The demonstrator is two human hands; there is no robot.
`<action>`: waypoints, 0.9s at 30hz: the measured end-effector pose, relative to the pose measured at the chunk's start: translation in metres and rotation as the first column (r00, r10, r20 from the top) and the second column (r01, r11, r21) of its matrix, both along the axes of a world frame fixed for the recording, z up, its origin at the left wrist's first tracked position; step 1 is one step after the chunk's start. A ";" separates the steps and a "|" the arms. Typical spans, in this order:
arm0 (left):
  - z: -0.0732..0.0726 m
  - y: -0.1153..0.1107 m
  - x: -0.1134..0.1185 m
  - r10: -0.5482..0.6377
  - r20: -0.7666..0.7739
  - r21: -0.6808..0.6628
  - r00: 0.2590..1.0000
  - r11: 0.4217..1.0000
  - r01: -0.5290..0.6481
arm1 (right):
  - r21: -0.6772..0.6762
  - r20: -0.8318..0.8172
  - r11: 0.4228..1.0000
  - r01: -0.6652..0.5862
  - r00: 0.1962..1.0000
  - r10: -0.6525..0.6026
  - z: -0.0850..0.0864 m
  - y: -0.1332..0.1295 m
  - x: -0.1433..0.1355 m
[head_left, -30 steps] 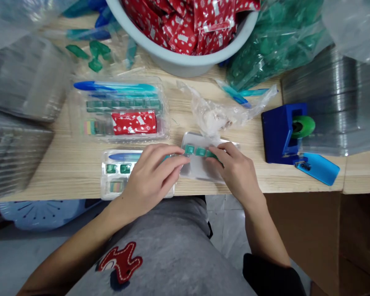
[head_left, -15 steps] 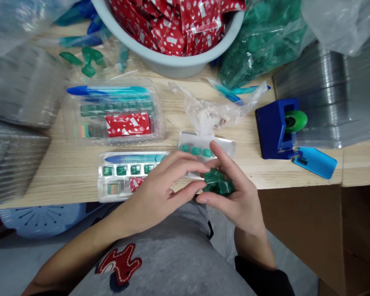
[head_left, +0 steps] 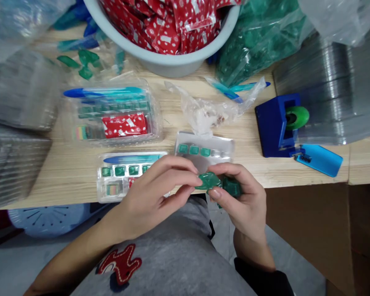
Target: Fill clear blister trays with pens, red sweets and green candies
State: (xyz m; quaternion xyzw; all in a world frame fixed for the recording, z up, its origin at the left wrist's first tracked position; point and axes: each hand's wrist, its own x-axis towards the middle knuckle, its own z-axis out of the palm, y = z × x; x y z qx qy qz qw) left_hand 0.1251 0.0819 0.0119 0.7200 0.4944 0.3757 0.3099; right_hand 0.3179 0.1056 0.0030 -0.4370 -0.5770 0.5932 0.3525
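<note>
Several shiny green pieces in clear wrap are in my right hand (head_left: 245, 197), its thumb and fingers closed round them. One green wrapped piece (head_left: 209, 181) sticks out to the left, and the fingertips of my left hand (head_left: 156, 193) pinch its left end. Just beyond my hands lies a clear plastic tray (head_left: 223, 144) with three green pieces in its wells. My left hand partly covers a second tray (head_left: 102, 181) that holds a blue pen (head_left: 132, 159), a row of green pieces, a striped block and a red packet.
A white tub (head_left: 175, 68) of red dotted packets stands at the back. Filled clear trays (head_left: 156, 111) lie at left. A blue tape dispenser (head_left: 269, 127) is at right, before stacked clear trays (head_left: 323, 98). Crumpled plastic (head_left: 200, 115) lies mid-table; a green-filled bag (head_left: 249, 49) stands behind.
A green piece now shows between my two hands, its left end in my left fingertips. My right hand has turned slightly and its thumb presses on the pieces.
</note>
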 end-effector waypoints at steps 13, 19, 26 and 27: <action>0.009 -0.006 0.006 0.066 -0.224 0.125 0.972 0.991 -0.038 | 0.295 0.093 0.955 0.001 0.995 -0.030 0.003 -0.007 -0.007; 0.002 -0.008 0.013 0.211 -0.417 0.319 0.884 0.945 -0.075 | 0.416 0.152 0.904 0.096 0.973 -0.173 0.000 -0.014 -0.023; 0.005 -0.004 0.006 0.118 -0.181 0.078 0.976 0.991 -0.105 | 0.285 0.138 0.942 0.177 0.965 -0.223 -0.003 -0.017 -0.024; 0.005 -0.004 0.006 0.111 -0.196 0.097 0.974 0.991 -0.094 | 0.272 0.127 0.942 0.198 0.963 -0.239 -0.003 -0.018 -0.023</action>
